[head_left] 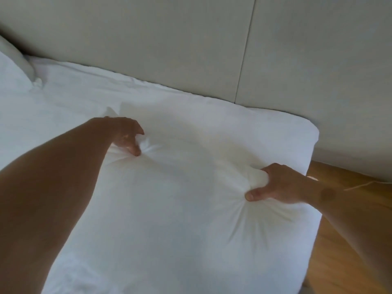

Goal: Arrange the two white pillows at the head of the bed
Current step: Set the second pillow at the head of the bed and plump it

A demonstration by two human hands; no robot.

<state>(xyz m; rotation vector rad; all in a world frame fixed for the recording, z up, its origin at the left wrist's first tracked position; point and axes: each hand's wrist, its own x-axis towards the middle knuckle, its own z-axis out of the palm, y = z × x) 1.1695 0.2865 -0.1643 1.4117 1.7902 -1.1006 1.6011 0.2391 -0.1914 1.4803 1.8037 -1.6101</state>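
Note:
A large white pillow lies flat on the right side of the bed, close to the headboard. My left hand pinches a bunch of its cover near the pillow's left edge. A fistful of the cover on the pillow's right side is clenched in my right hand, and creases fan out from both grips. A second white pillow shows only partly at the far left edge, propped near the headboard. The white bed sheet spreads between the two pillows.
A grey padded headboard with a vertical seam runs along the back of the bed. To the right of the bed is wooden floor, with a thin cord lying on it near the wall.

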